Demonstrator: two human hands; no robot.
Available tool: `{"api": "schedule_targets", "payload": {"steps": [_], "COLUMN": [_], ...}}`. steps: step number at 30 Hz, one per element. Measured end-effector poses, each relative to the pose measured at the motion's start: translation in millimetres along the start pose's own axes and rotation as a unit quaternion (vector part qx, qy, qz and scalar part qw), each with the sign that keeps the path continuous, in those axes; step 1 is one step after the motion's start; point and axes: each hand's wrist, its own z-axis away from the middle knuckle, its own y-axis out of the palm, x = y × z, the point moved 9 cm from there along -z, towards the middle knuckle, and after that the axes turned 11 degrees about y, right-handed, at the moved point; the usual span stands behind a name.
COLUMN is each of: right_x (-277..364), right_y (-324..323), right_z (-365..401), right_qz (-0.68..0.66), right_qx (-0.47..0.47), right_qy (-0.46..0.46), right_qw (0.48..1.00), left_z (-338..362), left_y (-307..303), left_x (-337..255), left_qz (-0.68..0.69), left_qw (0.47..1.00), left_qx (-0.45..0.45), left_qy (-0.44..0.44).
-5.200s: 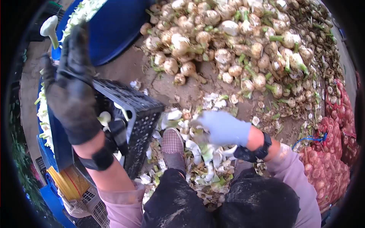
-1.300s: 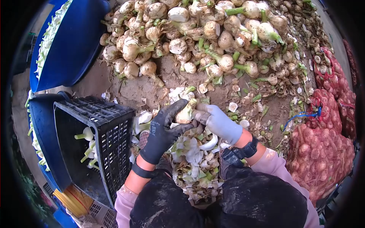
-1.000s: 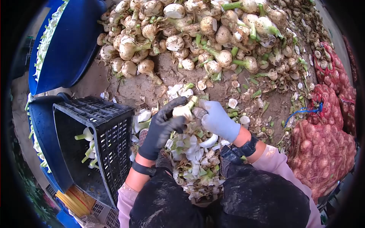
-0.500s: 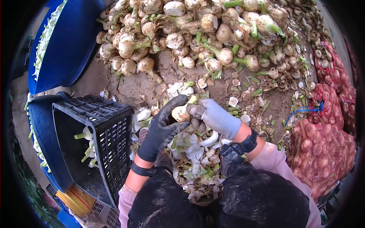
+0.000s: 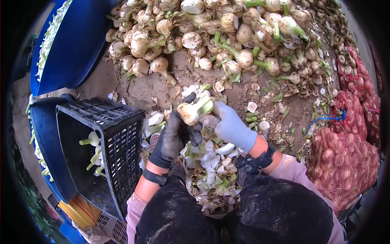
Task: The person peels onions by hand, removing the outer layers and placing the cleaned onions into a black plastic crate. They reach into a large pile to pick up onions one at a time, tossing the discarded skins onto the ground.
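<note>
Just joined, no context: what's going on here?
A person holds a dirty round white onion with a green stalk above a heap of white peelings. The black-gloved left hand grips the bulb, and the pale-blue-gloved right hand holds the stalk end. A black plastic crate at their left holds a few peeled white onions. Unpeeled onions are piled ahead; red mesh sacks lie at right.

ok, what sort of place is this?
Probably an outdoor farm onion-trimming spot: heap of muddy onions on bare soil, red mesh sacks, left hand and right hand gripping an onion.
</note>
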Motion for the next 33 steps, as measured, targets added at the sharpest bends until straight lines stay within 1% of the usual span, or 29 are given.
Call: {"api": "schedule_targets", "payload": {"steps": [1, 2, 3, 4, 5, 6, 7, 8, 9, 10, 11, 12, 13, 14, 15, 16, 17, 18, 20, 21, 22, 23, 24, 26, 28, 30, 31, 32, 33], "right_x": [-11.7, -20.1, -29.3, -32.8, -39.6, -45.2, -37.3, -35.9, -29.3, -23.6, -23.3, -28.4, -25.9, -25.9, -25.0, -25.6, -21.8, -17.2, -26.4, -27.8, -30.4, -46.1, -47.1, -58.4, -44.8, -28.0, -27.2, -23.3, -20.4], "right_y": [9.8, 27.4, 32.7, 33.7, 35.8, 37.3, 28.5, 30.4, 35.1, 39.5, 42.4, 41.0, 40.4, 40.7, 34.5, 29.6, 15.1, 2.5, -0.7, 0.8, 0.9, -0.7, -5.5, 10.7, 41.8, 41.7, 38.3, 35.6, 21.8], "right_z": [-3.6, -0.1, -4.9, -6.5, -6.5, -5.4, -2.2, 1.7, 6.2, 9.5, 5.6, 6.6, 7.3, 8.0, 9.5, 6.4, -2.5, -7.9, -8.7, -5.8, -2.3, -1.0, 1.9, 33.5, 87.7, 113.3, 105.8, 97.5, 70.1], "right_qz": [-0.181, -0.352, -0.311, -0.312, -0.291, -0.271, -0.24, -0.24, -0.277, -0.312, -0.341, -0.339, -0.204, -0.065, -0.038, -0.04, 0.064, 0.169, 0.2, 0.244, 0.289, 0.311, 0.31, 0.287, 0.295, 0.236, 0.285, 0.288, 0.306], "right_qx": [0.092, 0.178, 0.175, 0.175, 0.185, 0.195, 0.201, 0.202, 0.212, 0.222, 0.192, 0.192, 0.222, 0.248, 0.233, 0.231, 0.18, 0.126, 0.124, 0.134, 0.144, 0.132, 0.132, 0.31, 0.519, 0.564, 0.562, 0.559, 0.461], "right_qy": [0.126, 0.244, 0.238, 0.237, 0.26, 0.283, 0.322, 0.323, 0.307, 0.289, 0.235, 0.235, 0.222, 0.203, 0.165, 0.166, 0.131, 0.092, 0.1, 0.099, 0.098, 0.124, 0.119, 0.181, 0.045, 0.012, 0.034, 0.032, 0.043], "right_qw": [0.971, 0.886, 0.903, 0.903, 0.902, 0.899, 0.893, 0.893, 0.886, 0.877, 0.89, 0.891, 0.927, 0.945, 0.958, 0.958, 0.973, 0.973, 0.967, 0.955, 0.941, 0.933, 0.934, 0.888, 0.801, 0.792, 0.776, 0.777, 0.832], "left_z": [0.6, 0.9, 1.8, 2.7, 0.7, 1.4, 1.0, 1.4, -5.0, -5.7, -7.4, -8.2, -6.4, -5.8, -9.0, -6.4, -4.5, 1.4, -1.3, 0.2, -1.3, -2.7, -2.4, 1.6, -3.2, -2.3, -4.9, -5.5, -8.0], "left_y": [0.3, -3.8, -7.5, -10.7, -25.1, -32.4, -36.0, -43.1, -50.6, -50.4, -33.5, -15.8, 16.9, 15.0, -14.8, -34.8, -33.1, -32.0, -18.1, -23.2, -21.6, -17.7, -19.7, -28.5, -40.5, -68.5, -69.3, -62.1, -50.6], "left_x": [0.2, -1.0, -3.5, -7.8, -5.3, -8.5, -20.9, -28.9, -39.3, -40.3, -42.4, -37.5, -51.4, -51.6, -45.3, -28.5, -32.1, -26.5, -22.4, -21.8, -21.9, -24.8, -26.2, -42.8, -53.2, -67.7, -74.1, -84.8, -97.4], "left_qz": [0.0, -0.12, -0.238, -0.353, -0.26, -0.262, -0.23, -0.196, -0.189, -0.188, -0.373, -0.541, -0.671, -0.671, -0.527, -0.351, -0.326, -0.206, -0.159, -0.16, -0.12, -0.081, -0.083, -0.033, -0.041, 0.045, 0.047, 0.042, 0.041], "left_qw": [1.0, 0.993, 0.971, 0.935, 0.965, 0.964, 0.968, 0.967, 0.961, 0.961, 0.91, 0.82, 0.693, 0.693, 0.838, 0.934, 0.942, 0.974, 0.984, 0.984, 0.991, 0.995, 0.995, 0.988, 0.985, 0.966, 0.969, 0.967, 0.965], "left_qx": [0.0, -0.003, -0.006, -0.01, -0.03, -0.03, -0.094, -0.157, -0.12, -0.12, -0.039, 0.043, 0.093, 0.094, 0.017, -0.062, -0.073, -0.096, -0.075, -0.078, -0.04, -0.003, -0.004, -0.059, -0.076, -0.187, -0.173, -0.174, -0.173], "left_qy": [0.0, 0.004, 0.009, 0.014, 0.03, 0.031, 0.032, 0.034, 0.16, 0.164, 0.177, 0.182, 0.246, 0.247, 0.141, 0.023, 0.037, 0.006, 0.024, 0.023, 0.036, 0.055, 0.06, 0.136, 0.151, 0.173, 0.168, 0.179, 0.191]}}
